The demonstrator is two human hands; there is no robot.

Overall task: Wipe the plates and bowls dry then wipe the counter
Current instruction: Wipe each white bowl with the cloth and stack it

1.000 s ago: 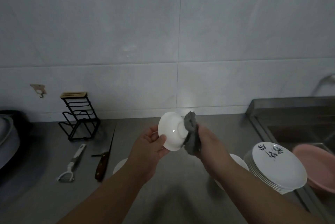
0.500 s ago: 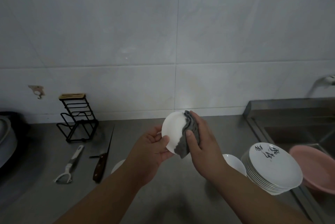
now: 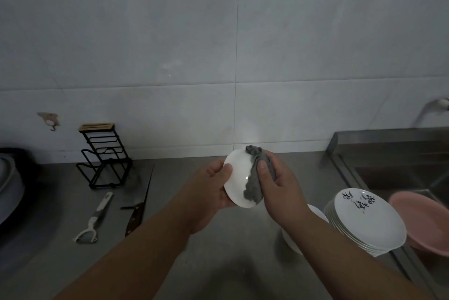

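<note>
My left hand [image 3: 209,190] grips a small white bowl [image 3: 237,178] by its left rim, held up above the grey counter [image 3: 218,263] with its inside turned toward me. My right hand [image 3: 277,185] holds a grey cloth [image 3: 254,185] and presses it against the bowl's right side, thumb on the cloth. A stack of white plates [image 3: 369,224] with black writing on the top one stands at the right. Another white bowl [image 3: 315,214] sits on the counter, mostly hidden behind my right forearm.
A pink basin [image 3: 430,222] lies in the steel sink [image 3: 401,168] at the right. On the left of the counter are a black wire rack [image 3: 104,161], a knife [image 3: 138,209], a white peeler [image 3: 94,222] and a dark pot [image 3: 9,178] at the edge.
The bowl has been turned from showing its underside to showing its inside. My right hand has shifted the cloth from the bowl's foot onto its inner right side.
</note>
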